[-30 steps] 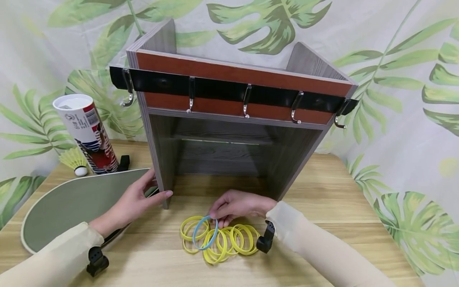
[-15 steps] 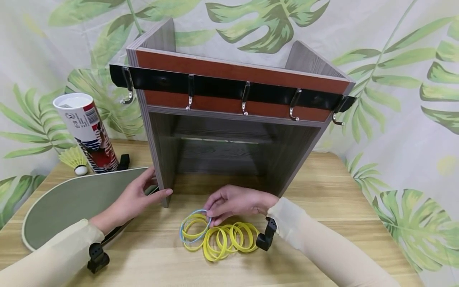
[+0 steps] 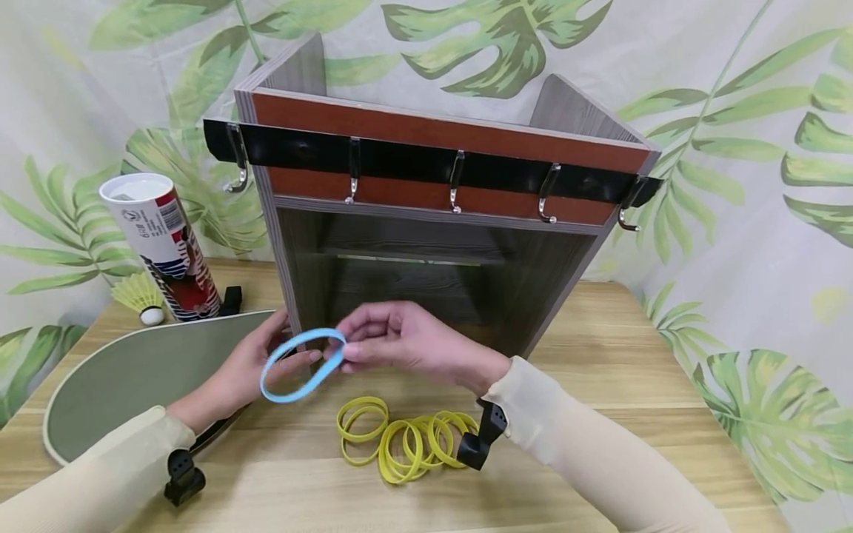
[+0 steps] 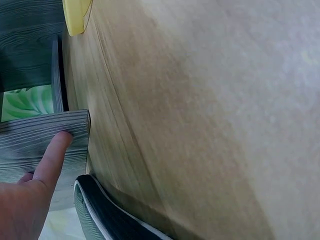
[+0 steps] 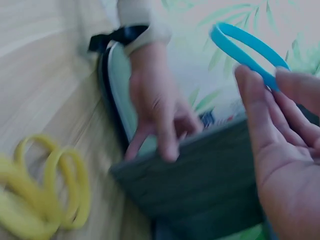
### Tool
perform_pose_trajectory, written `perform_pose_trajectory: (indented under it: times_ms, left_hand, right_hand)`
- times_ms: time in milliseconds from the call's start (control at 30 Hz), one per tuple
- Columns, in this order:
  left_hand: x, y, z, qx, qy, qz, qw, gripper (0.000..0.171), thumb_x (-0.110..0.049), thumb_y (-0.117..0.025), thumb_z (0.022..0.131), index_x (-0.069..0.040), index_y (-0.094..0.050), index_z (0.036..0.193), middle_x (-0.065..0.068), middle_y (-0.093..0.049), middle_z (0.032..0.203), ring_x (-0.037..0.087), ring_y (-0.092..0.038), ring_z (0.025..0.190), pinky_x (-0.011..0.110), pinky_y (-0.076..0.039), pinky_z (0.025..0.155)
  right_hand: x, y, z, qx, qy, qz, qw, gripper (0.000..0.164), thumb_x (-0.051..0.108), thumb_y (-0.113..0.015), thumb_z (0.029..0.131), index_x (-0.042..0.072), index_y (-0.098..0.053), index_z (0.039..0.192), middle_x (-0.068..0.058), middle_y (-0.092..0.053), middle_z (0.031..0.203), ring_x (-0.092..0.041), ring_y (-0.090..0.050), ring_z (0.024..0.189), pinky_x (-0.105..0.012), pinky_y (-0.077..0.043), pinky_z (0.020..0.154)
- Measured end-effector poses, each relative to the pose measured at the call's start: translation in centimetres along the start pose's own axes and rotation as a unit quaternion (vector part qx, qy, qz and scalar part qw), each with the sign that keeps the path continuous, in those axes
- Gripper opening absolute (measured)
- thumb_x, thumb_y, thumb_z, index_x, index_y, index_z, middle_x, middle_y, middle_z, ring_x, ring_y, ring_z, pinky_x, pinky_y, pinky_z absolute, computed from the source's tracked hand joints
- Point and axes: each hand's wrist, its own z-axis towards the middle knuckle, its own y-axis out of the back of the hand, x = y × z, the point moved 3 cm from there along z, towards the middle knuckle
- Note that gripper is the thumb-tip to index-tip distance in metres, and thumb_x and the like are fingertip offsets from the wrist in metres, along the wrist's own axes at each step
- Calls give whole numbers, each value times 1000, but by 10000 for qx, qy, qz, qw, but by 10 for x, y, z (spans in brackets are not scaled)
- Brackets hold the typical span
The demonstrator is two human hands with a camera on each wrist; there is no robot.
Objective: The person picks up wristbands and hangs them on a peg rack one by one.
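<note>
A thin blue silicone wristband (image 3: 303,392) hangs in the air from my right hand (image 3: 406,340), pinched between thumb and fingertips in front of the grey wooden hook rack (image 3: 426,129). In the right wrist view the wristband (image 5: 245,44) shows as an open loop above the fingertips. My left hand (image 3: 256,363) holds the rack's left side panel low down, its thumb (image 4: 52,160) against the panel's front edge and the other fingers on the outer side. Below my right hand lie several yellow wristbands (image 3: 401,468), overlapping on the wooden table (image 3: 533,474).
Metal hooks (image 3: 456,185) stick out along the rack's black bar. An olive-green flat case (image 3: 146,377) with pale edging lies under my left forearm. Behind it stand a printed tube (image 3: 176,259), a yellow shuttlecock (image 3: 140,296) and a small black object (image 3: 230,301).
My right hand has lifted the blue wristband off the pile of yellow ones and carried it up and to the left. The left hand stays at the side panel.
</note>
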Motion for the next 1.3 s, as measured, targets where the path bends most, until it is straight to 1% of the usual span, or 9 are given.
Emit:
perform_pose_trajectory:
  times_ms: [100,233,433,567,800,900,1167,1200,1300]
  left_hand:
    - [0,-1,1,31,-164,-136,9998,56,1,-76,93,-8,-54,143,-12,-67,123,-6,-63,109,12,-55,89]
    - [2,-1,2,126,102,-134,9998,71,-7,-75,97,-23,-44,159,-17,-54,148,-9,-55,124,10,-51,96]
    - [2,2,0,140,339,294,9989,74,-13,-74,98,-22,-37,162,12,-58,146,-8,-57,118,6,-46,98]
    - [1,2,2,122,309,272,9991,70,-10,-75,97,-16,-42,159,12,-62,140,-9,-58,114,7,-49,96]
    - [1,2,3,222,342,118,9991,72,-10,-75,97,-15,-40,160,17,-59,146,-11,-57,115,4,-46,97]
    - [1,2,3,231,324,92,9992,74,-9,-75,97,-15,-39,161,17,-58,147,-12,-57,116,4,-46,97]
    - [0,2,4,193,149,62,9997,74,-5,-74,96,-14,-40,161,17,-58,146,-12,-57,115,4,-46,97]
    - [0,2,4,189,146,72,9997,73,-5,-74,96,-14,-40,160,17,-58,145,-12,-57,114,4,-46,96]
    - [1,2,4,187,140,92,9997,73,-5,-74,96,-14,-41,160,17,-58,145,-11,-57,115,4,-46,97]
  right_hand:
    - [15,-8,3,-288,267,408,9984,24,-3,-59,103,-7,-61,127,-9,-75,112,-10,-75,95,-37,-62,100]
    - [35,-18,10,-517,766,902,9916,23,-7,-56,104,-8,-59,126,-24,-71,123,-10,-74,100,-29,-62,97]
    - [63,-33,18,-615,1540,1440,9756,21,-13,-51,103,-11,-56,124,-38,-58,135,-10,-72,106,-30,-59,101]
    - [76,-40,21,-726,1815,1601,9676,21,-13,-49,104,-11,-55,124,-41,-51,144,-9,-72,103,-31,-58,104]
    - [83,-41,24,-1110,1936,1839,9573,19,-11,-50,105,0,-59,118,-38,-52,146,-24,-74,111,-35,-54,109]
    - [84,-41,24,-1324,1887,1837,9556,18,-10,-52,104,-2,-58,119,-36,-56,143,-19,-74,106,-39,-53,111]
    - [77,-42,28,-1666,1789,1671,9552,28,-9,-55,103,-13,-54,131,-2,-67,108,-6,-73,94,-41,-52,111]
    - [77,-42,28,-1666,1777,1644,9559,29,-9,-55,103,-13,-54,132,-1,-67,107,-6,-73,95,-41,-52,111]
    - [75,-42,28,-1605,1739,1532,9594,29,-8,-55,103,-12,-54,132,-18,-68,118,-29,-75,111,-41,-53,111]
